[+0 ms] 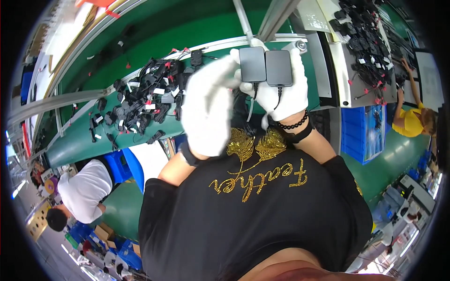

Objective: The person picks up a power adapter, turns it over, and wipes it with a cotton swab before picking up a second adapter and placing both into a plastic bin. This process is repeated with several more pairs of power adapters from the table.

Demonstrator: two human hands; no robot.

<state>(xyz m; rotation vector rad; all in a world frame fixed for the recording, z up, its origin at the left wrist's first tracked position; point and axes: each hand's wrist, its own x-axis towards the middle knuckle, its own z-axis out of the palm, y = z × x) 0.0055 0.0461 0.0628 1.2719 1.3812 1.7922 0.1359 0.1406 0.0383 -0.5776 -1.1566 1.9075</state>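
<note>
Two black rectangular power adapters, the left one (252, 64) and the right one (279, 68), sit side by side at the upper centre of the frame, broad faces toward the wearer and cord ends down. The gloved right hand (293, 96) carries both from behind, its fingers closed around their backs and its thumb along the right adapter's outer edge. The gloved left hand (206, 105) is raised beside the left adapter, fingertips at its edge; motion blur hides whether they pinch the case or merely rest there, so I cannot tell.

For a sound hold, the right fingers should support the backs evenly so neither case tips, since the right adapter sits slightly lower than its neighbour. Light fingertip pressure on the edges leaves the faces open to view. The cords are best left hanging free, without a bend where they leave the cases, and clear of the tangled pile of adapters and cords (161, 86) on the green work surface (70, 149) at the left of the frame.
</note>
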